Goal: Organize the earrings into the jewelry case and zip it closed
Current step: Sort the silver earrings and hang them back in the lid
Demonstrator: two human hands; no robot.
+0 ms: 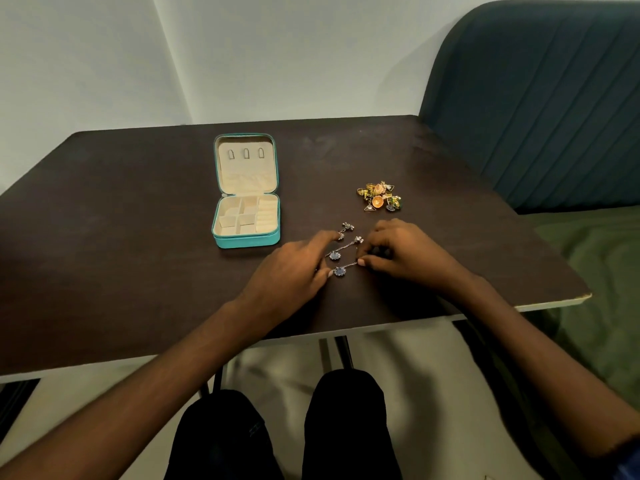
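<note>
left hand [294,268] spread, touching silver earrings [341,258] | right hand [403,252] pinching chain, fingertips hidden

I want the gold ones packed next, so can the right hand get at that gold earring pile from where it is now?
Probably yes. The gold earring pile lies in the open on the table, just beyond the right hand, with nothing between them. But that hand's fingers seem to pinch a silver drop earring, so it should let go first.
</note>
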